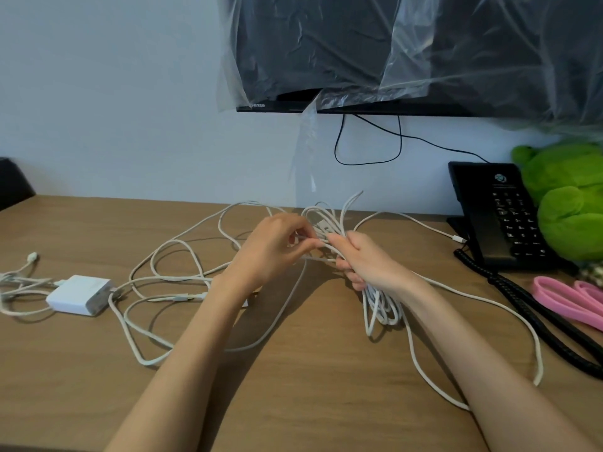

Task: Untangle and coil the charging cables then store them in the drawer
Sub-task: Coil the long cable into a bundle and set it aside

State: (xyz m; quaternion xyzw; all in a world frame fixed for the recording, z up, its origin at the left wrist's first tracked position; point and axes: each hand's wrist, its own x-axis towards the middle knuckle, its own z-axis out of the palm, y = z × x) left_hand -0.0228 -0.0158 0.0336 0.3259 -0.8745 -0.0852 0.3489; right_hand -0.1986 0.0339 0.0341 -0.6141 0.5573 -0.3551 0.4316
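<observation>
White rubber-sheathed charging cables (182, 256) sprawl in overlapping loops across the brown wood-grain worktop (293, 402), most of them left of centre. From my station the hold looks like a sensible division of labour. The right hand (365, 259) has its grip clamped round a gathered hank of loops (380, 308) that hangs below the fist, raised so that, I judge, the finished turns stay clear of the mess; whether its lowest loop touches the wood I cannot tell. The left hand (277, 246) sits just beside it, its grip pinched together on a single strand (321, 258) where that strand meets the hank, probably to feed or free the next turn. I judge the coiling about half done, and no drawer is in view. The cables themselves I cannot count, since they cross too often, but I make out at least two loose plug ends, one at the far left (32, 256) and one at the right (458, 238) by the telephone. I count one white rectangular plastic charger block (80, 295) with leads in both ends, one black push-button desk telephone (502, 216) with one black curly cord (535, 308), one green plush toy (567, 203), two pink flat bands (561, 298), and one black television wrapped in clear plastic film (359, 44).
</observation>
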